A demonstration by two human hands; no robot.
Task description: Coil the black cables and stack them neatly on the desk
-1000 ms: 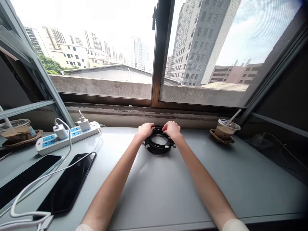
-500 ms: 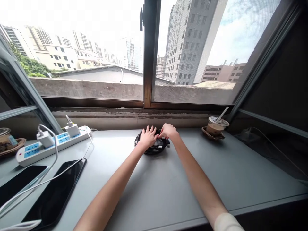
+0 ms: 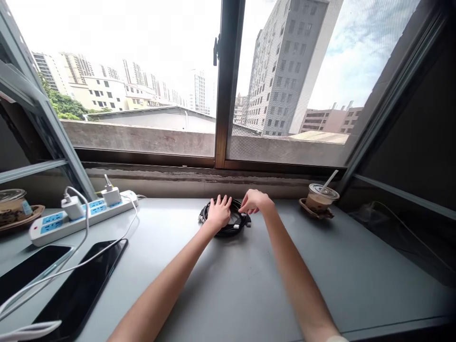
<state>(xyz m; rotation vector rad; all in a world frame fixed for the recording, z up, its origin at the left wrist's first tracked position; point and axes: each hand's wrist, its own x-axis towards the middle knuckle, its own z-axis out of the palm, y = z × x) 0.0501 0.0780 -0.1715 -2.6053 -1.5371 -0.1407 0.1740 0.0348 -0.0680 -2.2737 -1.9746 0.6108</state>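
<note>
A coil of black cable (image 3: pixel 228 232) lies on the grey desk near the window wall, with light-coloured connector ends showing at its right side. Across the left part of the coil rests my left hand (image 3: pixel 219 214), palm down and fingers spread. My right hand (image 3: pixel 255 202) hovers at the coil's upper right edge, thumb and fingertips pinched together. Whatever is between those fingertips is too small to make out.
On the left are a white power strip (image 3: pixel 124 203) with two chargers, a black tablet (image 3: pixel 76 289), a phone (image 3: pixel 32 266) and white charging cables. An iced drink cup (image 3: pixel 320 197) stands at the right back; another cup (image 3: pixel 12 209) is far left.
My right hand has lifted and moved slightly right, away from my left hand. My left hand keeps lying on the coil. The camera view has tilted up a little.
</note>
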